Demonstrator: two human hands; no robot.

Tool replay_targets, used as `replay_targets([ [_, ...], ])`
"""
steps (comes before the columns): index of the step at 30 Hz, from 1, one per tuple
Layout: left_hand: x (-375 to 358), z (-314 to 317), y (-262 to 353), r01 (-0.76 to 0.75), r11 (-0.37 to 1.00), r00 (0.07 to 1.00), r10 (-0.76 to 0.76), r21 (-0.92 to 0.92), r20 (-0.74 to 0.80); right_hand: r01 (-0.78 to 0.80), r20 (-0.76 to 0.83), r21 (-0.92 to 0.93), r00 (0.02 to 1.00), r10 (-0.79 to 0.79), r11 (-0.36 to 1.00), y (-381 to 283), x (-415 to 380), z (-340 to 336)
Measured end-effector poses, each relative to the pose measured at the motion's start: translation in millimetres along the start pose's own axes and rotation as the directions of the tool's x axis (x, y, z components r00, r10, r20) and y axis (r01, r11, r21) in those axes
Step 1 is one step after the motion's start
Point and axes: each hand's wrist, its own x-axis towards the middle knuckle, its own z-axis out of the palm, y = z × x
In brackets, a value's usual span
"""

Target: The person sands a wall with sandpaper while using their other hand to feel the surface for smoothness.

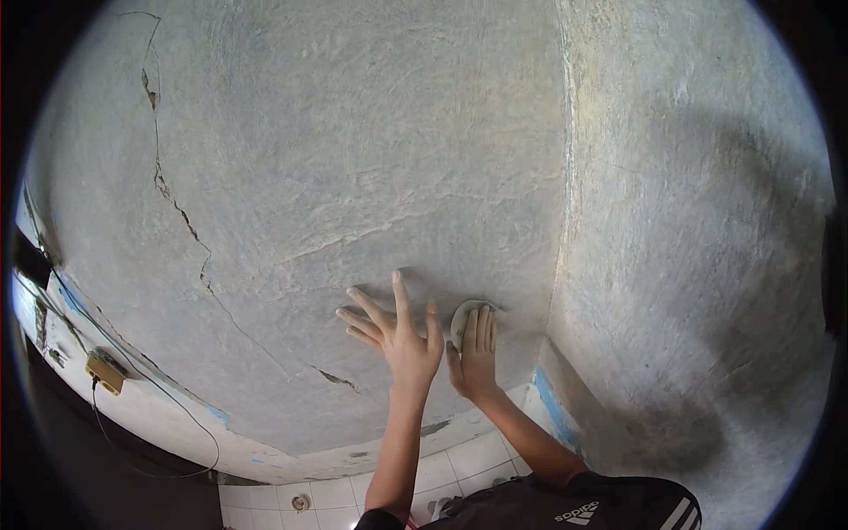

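Note:
My left hand [409,347] is at the lower middle of a rough grey plastered wall [371,168]. Its fingers are spread wide and its fingertips lean towards the surface. Just right of it, my right hand [478,364] lies flat against a rounded grey pad [458,321], pressing it to the wall near the corner. The fingers cover much of the pad, so only its left and upper edges show. A raised, uneven ridge in the plaster [353,237] runs above both hands.
A long crack [190,228] runs down the wall's left part. A second wall [689,256] meets it at the right corner [563,203]. At lower left are a yellowish socket box [106,372] and a loose cable [190,415]. White floor tiles [477,455] lie below.

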Motion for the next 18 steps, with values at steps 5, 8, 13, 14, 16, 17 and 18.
replay_targets([
  [5,-1,0,-1,-0.036,0.999,0.999,0.036,0.022,0.021,0.032,-0.060,-0.026,0.998,-0.033,0.999,-17,92,-56],
  [8,-9,2,-6,-0.022,0.999,0.999,0.023,-0.024,0.028,0.073,-0.173,0.021,0.983,-0.068,0.997,-17,108,-59],
  [13,-21,-7,-7,0.067,0.982,0.997,-0.061,-0.175,0.040,0.096,0.065,-0.011,0.993,-0.096,0.995,-15,30,-26],
  [14,-20,-11,-7,0.041,0.980,0.999,-0.034,-0.196,0.041,0.104,0.078,-0.002,0.992,-0.104,0.995,-13,33,-25],
  [16,-18,-18,-8,0.026,0.978,0.999,-0.018,-0.206,0.038,0.162,-0.032,-0.027,0.986,-0.162,0.986,-29,72,-41],
  [17,-15,-20,-10,0.014,0.986,1.000,-0.010,-0.165,0.024,0.198,-0.062,0.032,0.979,-0.196,0.980,-38,98,-55],
  [18,-11,-22,-10,0.003,0.992,1.000,-0.002,-0.126,0.010,0.235,-0.094,0.087,0.969,-0.227,0.968,-45,122,-69],
])
